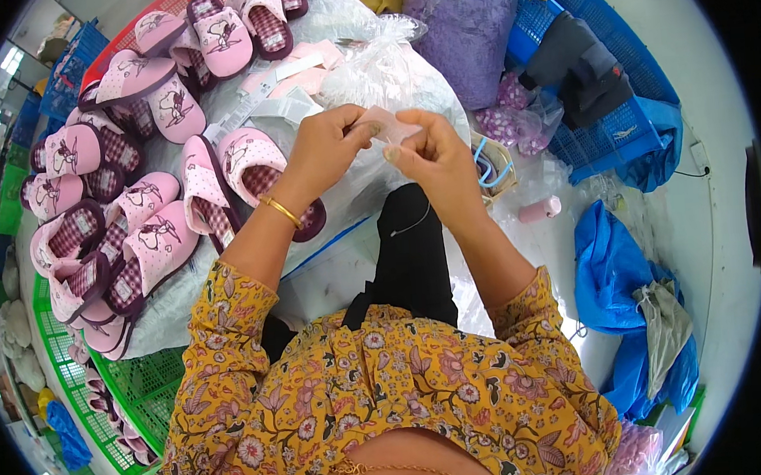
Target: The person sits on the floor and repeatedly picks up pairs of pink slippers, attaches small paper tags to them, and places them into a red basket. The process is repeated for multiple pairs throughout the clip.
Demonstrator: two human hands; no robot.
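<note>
Between my hands is a small, thin, pale pink piece (390, 125), fabric or paper, I cannot tell which. My left hand (331, 149) pinches its left edge, and my right hand (434, 151) pinches its right edge with thumb and fingers. Below and left of my left hand, a pair of pink slippers with checked lining, the nearer one a dotted slipper (249, 154), lies on the plastic-covered table (352, 196). Just beyond my left hand are white label cards (290, 106) and flat pink pieces (313, 67).
Several more pink slippers (158, 238) are heaped at the left, above a green crate (146, 395). A purple bundle (464, 36) in plastic stands at the far side. To the right are a blue crate (605, 141), a pink thread spool (540, 209) and blue bags (609, 267).
</note>
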